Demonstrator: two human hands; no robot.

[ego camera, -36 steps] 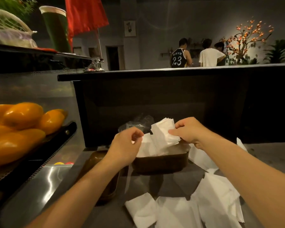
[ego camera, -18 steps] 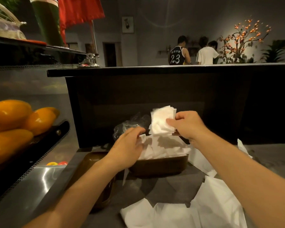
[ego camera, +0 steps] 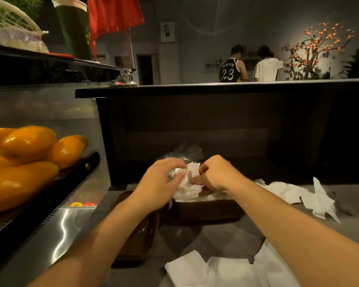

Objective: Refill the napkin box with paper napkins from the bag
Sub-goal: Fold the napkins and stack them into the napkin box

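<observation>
The dark brown napkin box (ego camera: 207,211) stands on the grey counter, heaped with white napkins (ego camera: 187,190). A clear plastic bag (ego camera: 184,152) lies crumpled just behind it. My left hand (ego camera: 160,183) curls over the left side of the heap, fingers on a bunched napkin. My right hand (ego camera: 214,175) comes in from the right and pinches a folded napkin over the box. The two hands almost meet above the box and hide most of its top.
Loose napkins lie on the counter at the front (ego camera: 216,270) and at the right (ego camera: 294,193). A brown lid or tray (ego camera: 141,243) sits left of the box. A glass case of yellow fruit (ego camera: 29,158) stands left; a dark raised bar (ego camera: 216,88) runs behind.
My right hand has brought its folded napkin down from above the box onto the heap. My left hand has lifted and closed in over the heap, meeting the right hand.
</observation>
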